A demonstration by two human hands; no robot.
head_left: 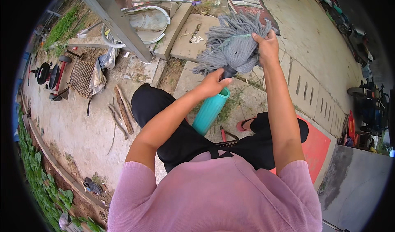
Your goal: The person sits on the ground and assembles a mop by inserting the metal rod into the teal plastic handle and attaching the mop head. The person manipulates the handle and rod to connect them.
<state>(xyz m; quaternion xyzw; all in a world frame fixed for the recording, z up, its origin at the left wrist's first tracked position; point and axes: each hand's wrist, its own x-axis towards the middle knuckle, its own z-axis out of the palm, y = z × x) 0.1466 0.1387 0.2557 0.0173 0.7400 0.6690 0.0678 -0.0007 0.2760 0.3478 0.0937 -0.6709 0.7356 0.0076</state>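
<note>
A mop head (234,46) of thick grey yarn is held up in front of my knees, its strands fanning toward the far side. My left hand (214,83) is closed round the dark socket (228,71) at its near end. At the right edge of the yarn, my right hand (267,46) pinches some strands between thumb and fingers. A thin green band (240,36) runs across the yarn. Just below my left hand, a teal ribbed tube (210,111) slants between my legs, its open mouth facing up toward the socket.
A metal post (115,22) rises at the upper left, beside a white-rimmed oval basin (148,22). Sticks (122,110) and a woven seat (82,79) lie on the left. A red-handled tool (223,133) is by my feet. A red mat (314,149) and slotted drain covers (308,90) are on the right.
</note>
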